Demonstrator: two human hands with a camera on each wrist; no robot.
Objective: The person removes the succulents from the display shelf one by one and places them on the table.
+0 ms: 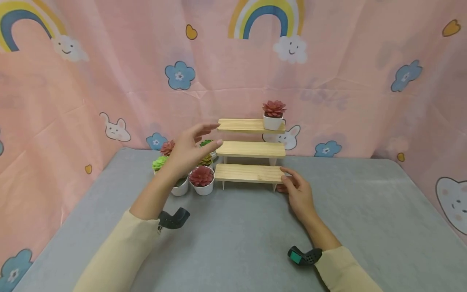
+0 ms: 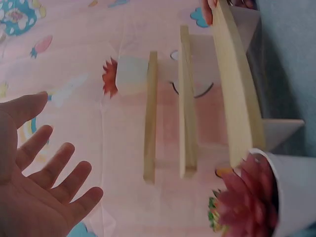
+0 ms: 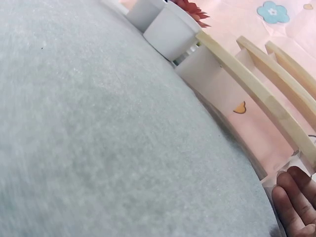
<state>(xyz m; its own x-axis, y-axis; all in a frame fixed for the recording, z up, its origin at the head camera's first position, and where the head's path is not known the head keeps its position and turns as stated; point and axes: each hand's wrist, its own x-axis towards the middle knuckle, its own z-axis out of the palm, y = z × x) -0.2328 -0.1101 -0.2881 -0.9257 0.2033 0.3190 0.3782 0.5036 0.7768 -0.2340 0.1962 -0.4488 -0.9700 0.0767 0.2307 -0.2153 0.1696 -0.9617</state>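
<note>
A three-tier wooden display stand (image 1: 249,149) with pale boards and white legs stands at the back of the table. My right hand (image 1: 300,196) grips the right end of its lowest board; in the right wrist view, fingers (image 3: 294,200) curl below the board beside the leg. My left hand (image 1: 186,152) hovers in the air by the stand's left end, its fingers spread and holding nothing. On the top board's right end sits a red succulent in a white pot (image 1: 273,117). Another dark red potted succulent (image 1: 202,178) stands left of the lowest board.
More potted succulents cluster behind and below my left hand, among them a light green one (image 1: 159,162) and a reddish one (image 1: 167,148); the hand partly hides them. A pink patterned curtain (image 1: 226,81) hangs right behind the grey table (image 1: 233,243).
</note>
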